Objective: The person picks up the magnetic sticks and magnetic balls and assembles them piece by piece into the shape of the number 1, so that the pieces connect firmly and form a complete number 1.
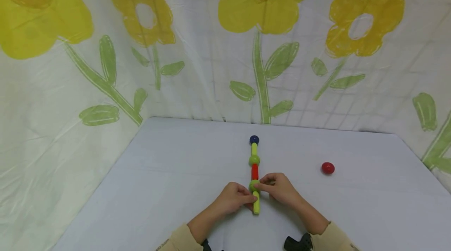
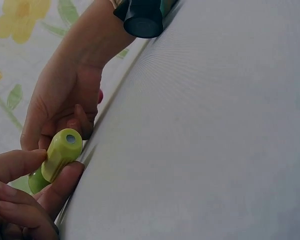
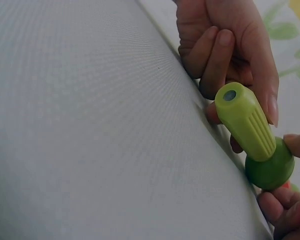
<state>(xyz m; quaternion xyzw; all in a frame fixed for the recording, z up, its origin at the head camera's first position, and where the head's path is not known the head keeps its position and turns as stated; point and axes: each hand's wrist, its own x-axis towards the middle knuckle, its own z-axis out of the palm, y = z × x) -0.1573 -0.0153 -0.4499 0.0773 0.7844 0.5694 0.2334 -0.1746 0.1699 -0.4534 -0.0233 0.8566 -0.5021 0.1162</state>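
A straight chain of toy rods and balls lies on the white table, running away from the person. From the near end it has a yellow-green rod (image 1: 256, 204), a green ball (image 3: 270, 167), a red rod (image 1: 255, 171), a second green ball (image 1: 254, 159), another yellow-green rod (image 1: 254, 149) and a dark blue ball (image 1: 254, 139). My left hand (image 1: 234, 198) pinches the near rod between thumb and fingers. With thumb and fingertips, my right hand (image 1: 282, 190) grips the near green ball. A round metal spot shows on the rod's free end in both wrist views.
A loose red ball (image 1: 327, 168) sits on the white table (image 1: 169, 153), to the right of the chain. Behind the table hangs a pale curtain (image 1: 201, 67) with painted yellow flowers. A black device (image 1: 298, 242) is at the right wrist.
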